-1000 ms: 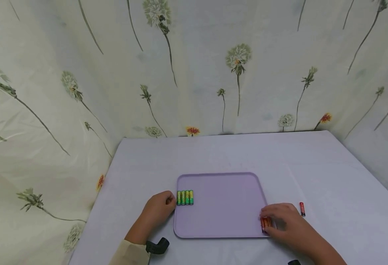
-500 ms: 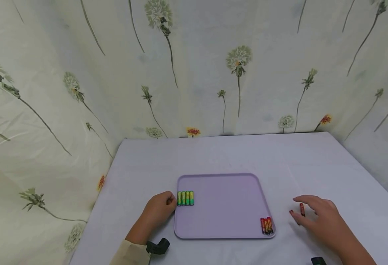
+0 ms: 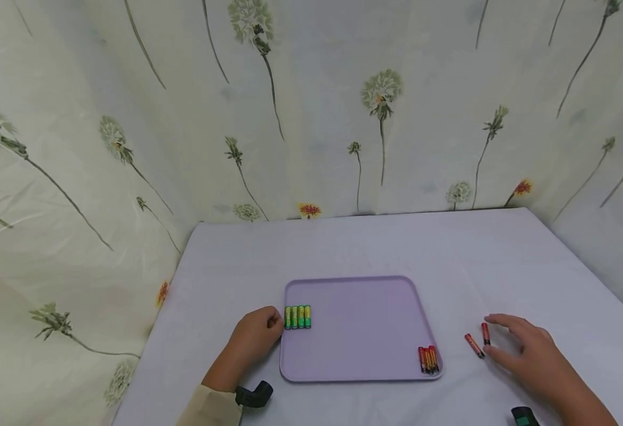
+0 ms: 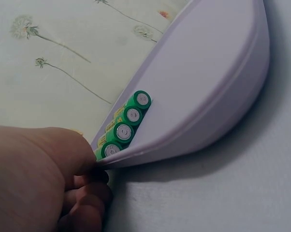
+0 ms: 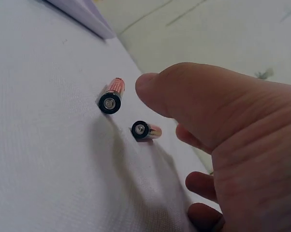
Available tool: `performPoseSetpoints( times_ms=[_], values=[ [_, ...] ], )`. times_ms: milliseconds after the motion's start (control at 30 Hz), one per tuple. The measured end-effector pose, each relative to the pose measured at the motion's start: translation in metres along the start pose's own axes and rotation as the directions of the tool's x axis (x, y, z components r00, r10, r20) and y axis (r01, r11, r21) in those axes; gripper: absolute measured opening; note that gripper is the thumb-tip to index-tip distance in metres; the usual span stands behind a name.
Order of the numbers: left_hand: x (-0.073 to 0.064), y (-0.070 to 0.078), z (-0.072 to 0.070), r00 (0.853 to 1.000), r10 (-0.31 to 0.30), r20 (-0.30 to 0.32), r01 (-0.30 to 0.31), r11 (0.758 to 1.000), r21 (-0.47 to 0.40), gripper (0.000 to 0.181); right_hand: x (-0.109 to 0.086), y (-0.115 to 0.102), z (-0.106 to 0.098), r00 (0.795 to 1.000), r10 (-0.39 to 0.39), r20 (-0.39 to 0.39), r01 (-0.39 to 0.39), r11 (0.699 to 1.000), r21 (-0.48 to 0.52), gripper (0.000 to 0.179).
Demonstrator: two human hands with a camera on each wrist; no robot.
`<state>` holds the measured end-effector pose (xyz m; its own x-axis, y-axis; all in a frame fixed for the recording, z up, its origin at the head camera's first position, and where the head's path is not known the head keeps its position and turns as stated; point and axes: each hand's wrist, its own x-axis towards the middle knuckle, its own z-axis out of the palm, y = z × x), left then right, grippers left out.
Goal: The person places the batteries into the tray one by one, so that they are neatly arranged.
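My left hand [image 3: 257,336] is at the left edge of a lilac tray [image 3: 359,334]; in the left wrist view its thumb lies on the rim with the fingers curled beneath. Just inside that edge, several green batteries [image 3: 297,317] lie side by side. Off the tray to the right are two loose red batteries with black ends, one slanted [image 3: 474,346] and the other [image 3: 485,333] more upright in the head view. Around the second one my right hand [image 3: 537,358] hovers, thumb and fingers apart and holding nothing.
Several red batteries [image 3: 428,360] sit in a row in the tray's near right corner. A white cloth covers the table [image 3: 364,245]. Behind it hangs a curtain [image 3: 316,106] printed with dandelions.
My right hand has left the red batteries in the tray corner and moved right to the loose ones. Both loose batteries now show. My left hand has stayed at the tray edge.
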<state>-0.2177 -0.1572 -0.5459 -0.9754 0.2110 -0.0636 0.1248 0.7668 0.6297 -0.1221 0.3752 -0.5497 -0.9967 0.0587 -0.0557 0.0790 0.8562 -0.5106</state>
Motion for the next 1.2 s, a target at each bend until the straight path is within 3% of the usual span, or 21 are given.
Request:
performPoseSetpoints(
  times_ms=[200,700,900,1200],
  values=[
    [0.001,-0.001,0.000,1.000,0.002,-0.001,-0.002,1.000,0.003,0.012,0.001,0.003,0.002,0.997,0.050,0.059,-0.052,0.998,0.038,0.078],
    [0.002,-0.002,0.001,1.000,-0.001,-0.004,0.001,1.000,0.011,0.011,0.000,0.005,0.014,1.000,-0.007,-0.021,0.007,1.000,0.015,0.053],
    [0.001,-0.001,-0.001,1.000,0.001,0.001,-0.001,1.000,0.005,0.010,0.002,0.006,0.012,0.998,-0.050,-0.047,0.050,0.999,0.001,0.053],
    [0.001,-0.001,0.000,1.000,0.000,-0.003,0.000,1.000,0.004,0.011,0.003,0.006,0.011,0.999,-0.018,-0.041,0.017,1.000,-0.025,0.052]
  ],
)
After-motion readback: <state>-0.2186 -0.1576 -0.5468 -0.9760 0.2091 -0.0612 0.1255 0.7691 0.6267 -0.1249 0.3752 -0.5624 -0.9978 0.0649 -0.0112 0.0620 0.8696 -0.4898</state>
